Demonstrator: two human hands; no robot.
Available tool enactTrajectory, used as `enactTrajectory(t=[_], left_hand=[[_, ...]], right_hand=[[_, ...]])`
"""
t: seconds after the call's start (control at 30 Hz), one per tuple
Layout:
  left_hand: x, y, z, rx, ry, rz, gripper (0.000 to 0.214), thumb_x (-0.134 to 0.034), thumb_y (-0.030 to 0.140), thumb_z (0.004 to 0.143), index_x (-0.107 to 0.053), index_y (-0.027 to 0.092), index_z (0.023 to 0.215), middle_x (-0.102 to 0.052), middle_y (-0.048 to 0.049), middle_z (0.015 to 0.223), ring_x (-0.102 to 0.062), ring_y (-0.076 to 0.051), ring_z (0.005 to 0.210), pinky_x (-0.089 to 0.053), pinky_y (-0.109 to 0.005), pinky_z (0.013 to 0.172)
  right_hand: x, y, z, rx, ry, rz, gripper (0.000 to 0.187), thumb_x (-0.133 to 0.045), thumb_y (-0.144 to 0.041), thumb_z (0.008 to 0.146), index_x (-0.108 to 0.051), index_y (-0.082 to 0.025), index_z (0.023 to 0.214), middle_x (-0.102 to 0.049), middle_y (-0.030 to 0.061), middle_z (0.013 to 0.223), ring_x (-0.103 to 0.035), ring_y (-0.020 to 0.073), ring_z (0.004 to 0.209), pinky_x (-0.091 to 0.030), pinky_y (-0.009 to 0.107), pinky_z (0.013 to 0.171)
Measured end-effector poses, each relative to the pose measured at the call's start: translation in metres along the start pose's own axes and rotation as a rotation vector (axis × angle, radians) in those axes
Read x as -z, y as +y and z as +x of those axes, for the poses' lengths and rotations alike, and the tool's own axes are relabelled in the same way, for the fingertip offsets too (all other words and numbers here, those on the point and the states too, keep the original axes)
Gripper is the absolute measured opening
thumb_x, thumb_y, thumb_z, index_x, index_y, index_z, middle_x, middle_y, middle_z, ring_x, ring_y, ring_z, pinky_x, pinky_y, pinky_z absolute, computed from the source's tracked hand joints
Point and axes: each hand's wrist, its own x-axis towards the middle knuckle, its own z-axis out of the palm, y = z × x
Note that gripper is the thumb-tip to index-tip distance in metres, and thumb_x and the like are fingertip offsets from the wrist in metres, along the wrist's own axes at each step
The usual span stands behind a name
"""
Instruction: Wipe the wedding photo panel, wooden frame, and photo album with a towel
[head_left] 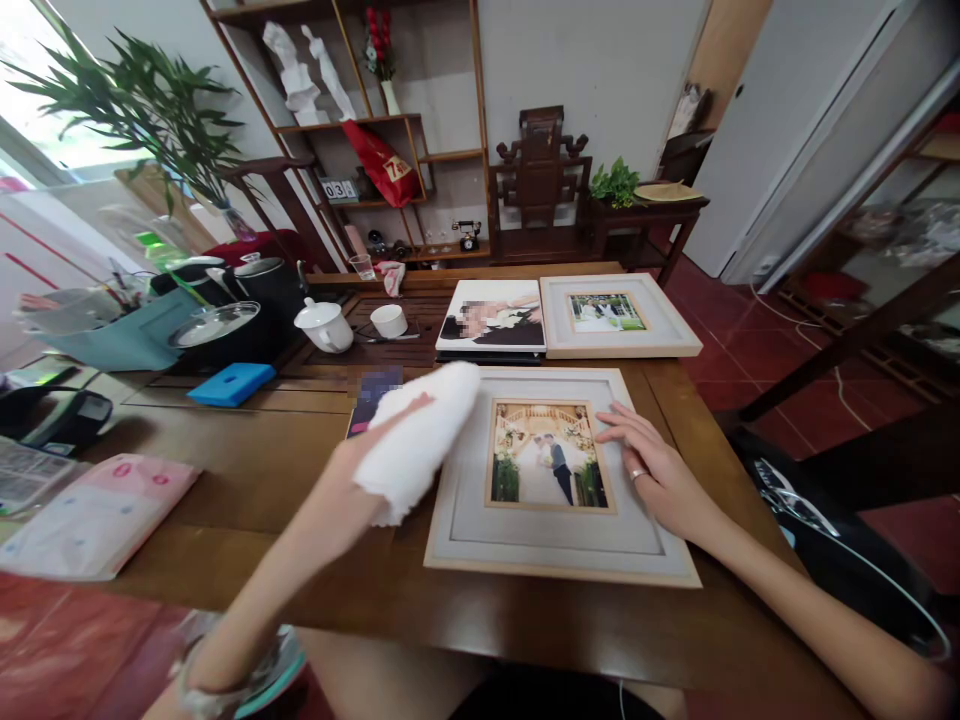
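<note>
A framed wedding photo (551,540) with a pale wooden border and wide light mat lies flat on the brown table in front of me. My left hand (360,465) is closed around a white cloth (427,430), which hangs over the frame's left edge; whether it touches the frame I cannot tell. The cloth hides most of the fingers. On the frame's right side rests my right hand (656,475), fingers spread, a ring on one of them. Partly behind the cloth is a dark booklet or card (367,395).
Behind lie a photo album (493,315) and a second framed photo (667,310). A white lidded teapot (324,325) and white cup (389,320) stand near a tea tray. At left are a blue box (232,384), a teal basket (139,335) and a pink-and-white pack (101,515).
</note>
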Motion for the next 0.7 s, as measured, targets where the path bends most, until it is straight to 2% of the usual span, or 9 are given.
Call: enactTrajectory(t=[0.03, 0.1, 0.17, 0.2, 0.33, 0.43, 0.53, 0.63, 0.7], left_hand=[[-0.004, 0.002, 0.0, -0.038, 0.007, -0.017, 0.048, -0.054, 0.02, 0.093, -0.046, 0.021, 0.14, -0.049, -0.006, 0.145, -0.05, -0.032, 0.129, -0.047, -0.044, 0.104], [-0.013, 0.012, 0.004, -0.123, 0.016, -0.008, 0.075, -0.051, 0.003, 0.079, -0.032, 0.022, 0.15, -0.03, -0.006, 0.158, -0.027, -0.032, 0.145, -0.032, -0.047, 0.116], [-0.023, 0.024, 0.013, -0.158, 0.011, 0.072, 0.092, -0.052, -0.002, 0.066, -0.028, 0.019, 0.152, -0.018, -0.0093, 0.162, -0.007, -0.034, 0.149, -0.019, -0.054, 0.119], [-0.026, 0.03, 0.02, -0.156, 0.004, 0.119, 0.095, -0.054, -0.002, 0.063, -0.027, 0.018, 0.152, -0.015, -0.0115, 0.162, -0.002, -0.035, 0.149, -0.016, -0.057, 0.119], [-0.034, 0.039, 0.053, -0.145, 0.028, 0.239, 0.088, -0.061, 0.006, 0.069, -0.027, 0.011, 0.151, -0.015, -0.0204, 0.161, -0.002, -0.039, 0.148, -0.015, -0.058, 0.118], [-0.035, 0.04, 0.061, -0.15, 0.041, 0.301, 0.089, -0.066, 0.013, 0.07, -0.027, 0.009, 0.15, -0.016, -0.024, 0.159, 0.0, -0.042, 0.147, -0.015, -0.061, 0.116], [-0.037, 0.046, 0.038, -0.147, 0.005, 0.32, 0.092, -0.069, 0.016, 0.067, -0.027, 0.009, 0.15, -0.017, -0.0247, 0.159, 0.0, -0.044, 0.146, -0.016, -0.063, 0.115], [-0.044, 0.054, -0.009, -0.16, -0.013, 0.311, 0.099, -0.069, 0.021, 0.064, -0.024, 0.01, 0.152, -0.013, -0.0238, 0.16, 0.004, -0.044, 0.146, -0.014, -0.063, 0.116], [-0.049, 0.06, -0.041, -0.176, 0.032, 0.301, 0.107, -0.068, 0.025, 0.062, -0.016, 0.01, 0.154, -0.01, -0.0228, 0.161, 0.007, -0.044, 0.146, -0.014, -0.063, 0.116]], right_hand=[[0.0, 0.0, 0.0, -0.002, -0.003, -0.004, 0.037, -0.041, -0.006, 0.082, -0.059, -0.027, 0.108, -0.055, 0.0047, 0.14, -0.032, 0.0244, 0.145, -0.028, 0.059, 0.117], [0.0, 0.0, 0.0, -0.006, -0.006, -0.012, 0.037, -0.04, -0.006, 0.083, -0.059, -0.027, 0.108, -0.054, 0.0046, 0.141, -0.031, 0.0244, 0.146, -0.028, 0.059, 0.117], [0.0, 0.0, 0.0, -0.006, -0.005, -0.016, 0.038, -0.041, -0.006, 0.083, -0.059, -0.027, 0.108, -0.054, 0.0041, 0.141, -0.03, 0.0245, 0.146, -0.028, 0.059, 0.117], [0.0, 0.0, 0.0, -0.005, -0.004, -0.016, 0.038, -0.041, -0.006, 0.083, -0.059, -0.028, 0.108, -0.054, 0.0038, 0.141, -0.03, 0.0245, 0.146, -0.027, 0.059, 0.117], [0.0, 0.001, -0.001, -0.002, -0.014, -0.021, 0.039, -0.04, -0.006, 0.084, -0.06, -0.028, 0.109, -0.054, 0.0035, 0.141, -0.03, 0.0238, 0.146, -0.028, 0.06, 0.117], [0.0, 0.001, 0.0, -0.009, -0.004, -0.014, 0.038, -0.04, -0.007, 0.084, -0.06, -0.028, 0.108, -0.055, 0.0034, 0.141, -0.031, 0.0241, 0.146, -0.028, 0.059, 0.117], [0.0, -0.001, 0.001, -0.009, 0.016, 0.0, 0.037, -0.041, -0.007, 0.084, -0.061, -0.027, 0.107, -0.057, 0.0033, 0.138, -0.034, 0.0239, 0.145, -0.028, 0.058, 0.118], [-0.001, -0.001, 0.001, -0.02, 0.02, -0.007, 0.04, -0.04, -0.006, 0.084, -0.061, -0.027, 0.11, -0.057, 0.0029, 0.139, -0.033, 0.0228, 0.145, -0.028, 0.057, 0.118], [-0.001, 0.0, 0.002, -0.021, 0.014, -0.018, 0.044, -0.04, -0.007, 0.084, -0.061, -0.027, 0.116, -0.057, 0.003, 0.14, -0.033, 0.0226, 0.145, -0.028, 0.056, 0.119]])
